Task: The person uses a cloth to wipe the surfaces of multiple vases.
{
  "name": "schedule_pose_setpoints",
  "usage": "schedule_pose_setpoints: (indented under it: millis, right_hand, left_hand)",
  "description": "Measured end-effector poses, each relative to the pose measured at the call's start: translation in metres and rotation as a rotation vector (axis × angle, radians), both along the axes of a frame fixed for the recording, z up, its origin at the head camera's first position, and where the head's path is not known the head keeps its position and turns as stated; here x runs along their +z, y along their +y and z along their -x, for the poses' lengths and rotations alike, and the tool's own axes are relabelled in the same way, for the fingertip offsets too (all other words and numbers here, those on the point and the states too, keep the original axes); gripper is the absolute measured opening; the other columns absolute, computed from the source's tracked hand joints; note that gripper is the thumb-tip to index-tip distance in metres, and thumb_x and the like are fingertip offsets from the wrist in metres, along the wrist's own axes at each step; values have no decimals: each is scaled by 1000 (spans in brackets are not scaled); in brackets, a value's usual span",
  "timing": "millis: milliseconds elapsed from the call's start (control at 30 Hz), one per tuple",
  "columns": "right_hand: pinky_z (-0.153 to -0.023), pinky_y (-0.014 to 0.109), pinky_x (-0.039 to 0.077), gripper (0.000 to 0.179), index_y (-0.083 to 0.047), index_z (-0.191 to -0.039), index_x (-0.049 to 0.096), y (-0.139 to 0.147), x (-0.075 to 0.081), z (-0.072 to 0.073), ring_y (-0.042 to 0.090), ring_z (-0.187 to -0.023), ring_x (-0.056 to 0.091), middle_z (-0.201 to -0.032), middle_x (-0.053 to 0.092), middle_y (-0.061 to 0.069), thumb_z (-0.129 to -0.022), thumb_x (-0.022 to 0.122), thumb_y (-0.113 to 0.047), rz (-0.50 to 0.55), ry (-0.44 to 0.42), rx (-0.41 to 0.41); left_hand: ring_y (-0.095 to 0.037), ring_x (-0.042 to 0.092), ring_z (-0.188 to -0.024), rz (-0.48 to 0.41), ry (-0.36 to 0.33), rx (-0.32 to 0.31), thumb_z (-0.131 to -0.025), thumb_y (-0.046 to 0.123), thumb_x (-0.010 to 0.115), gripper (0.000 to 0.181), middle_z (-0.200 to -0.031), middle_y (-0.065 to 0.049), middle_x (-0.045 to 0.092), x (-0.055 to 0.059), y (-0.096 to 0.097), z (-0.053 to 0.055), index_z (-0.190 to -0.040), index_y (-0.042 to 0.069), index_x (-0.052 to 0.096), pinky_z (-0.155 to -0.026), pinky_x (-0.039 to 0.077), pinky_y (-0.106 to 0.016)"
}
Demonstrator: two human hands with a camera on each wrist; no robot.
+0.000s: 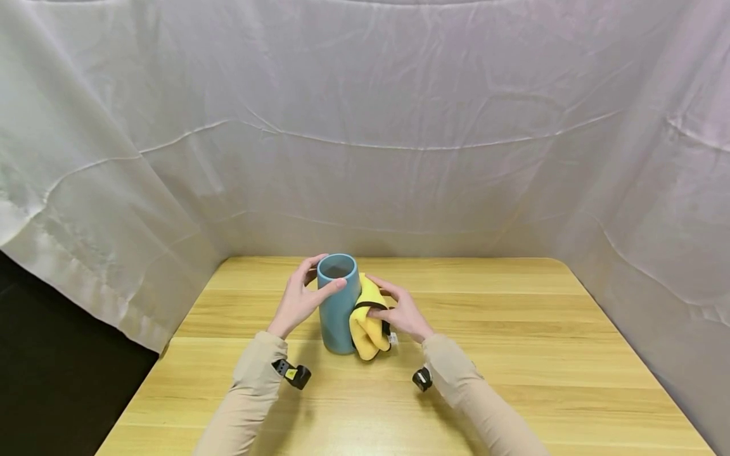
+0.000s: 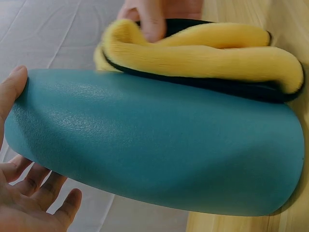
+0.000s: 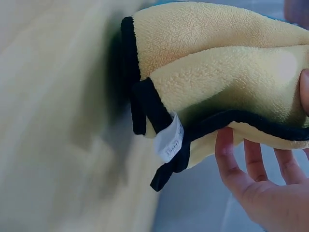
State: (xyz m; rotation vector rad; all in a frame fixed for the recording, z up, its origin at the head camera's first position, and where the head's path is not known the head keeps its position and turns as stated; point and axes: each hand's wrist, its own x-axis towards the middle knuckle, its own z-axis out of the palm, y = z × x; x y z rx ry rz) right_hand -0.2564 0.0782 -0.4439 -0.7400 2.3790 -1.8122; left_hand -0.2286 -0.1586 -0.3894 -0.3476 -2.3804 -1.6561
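Note:
A tall blue cylindrical vase [image 1: 335, 320] with an open top stands upright on the wooden table. My left hand [image 1: 299, 301] grips it near the rim, thumb across the front and fingers around the far side. Against the vase's right side lies a folded yellow cleaning cloth [image 1: 369, 326] with black edging. My right hand [image 1: 405, 313] holds this cloth between thumb and fingers. In the left wrist view the cloth [image 2: 203, 60] runs along the length of the vase [image 2: 159, 145]. A small white label [image 3: 170, 140] hangs from the cloth's edge in the right wrist view.
The light wooden table [image 1: 513, 354] reaches back to a pale hanging curtain [image 1: 399, 177], which also encloses both sides. A black wrist camera [image 1: 293, 373] is strapped to the left sleeve and another camera [image 1: 422, 379] to the right one. A dark area lies beyond the table's left edge.

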Motion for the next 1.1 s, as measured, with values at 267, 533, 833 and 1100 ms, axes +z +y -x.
schedule_pose_setpoints:
  millis: [267, 533, 833, 1100]
  right_hand:
    - [-94, 41, 56, 75, -19, -149, 51, -2, 40, 3, 37, -125, 54, -148, 57, 12, -82, 81, -2, 25, 51, 15]
    - [-89, 36, 58, 75, -23, -149, 51, -4, 62, 4, 33, -125, 54, -145, 58, 11, -83, 81, -5, 13, 68, 14]
    - [-99, 46, 53, 73, -23, -148, 52, -2, 39, 3, 34, -125, 56, -144, 60, 10, -82, 80, -4, -25, 37, -1]
    - [-102, 50, 52, 72, -10, -149, 50, 3, -11, -2, 44, -129, 54, -147, 56, 19, -83, 77, 4, -65, -33, 17]
  left_hand:
    - [-33, 57, -126, -5, -4, -3, -86, 27, 80, 62, -134, -10, 62, 0, 1, 0, -140, 14, 54, -114, 39, -58]
    - [-33, 58, -125, 4, 14, -6, -86, 24, 81, 62, -135, -13, 62, 1, 1, 0, -140, 12, 54, -114, 40, -57]
    - [-31, 57, -126, -8, -3, -7, -86, 27, 80, 62, -134, -9, 62, 1, 1, -1, -140, 15, 54, -115, 39, -55]
    - [-33, 57, -127, -9, -1, -9, -85, 27, 81, 63, -136, -11, 61, 1, 1, -1, -141, 14, 53, -114, 41, -54]
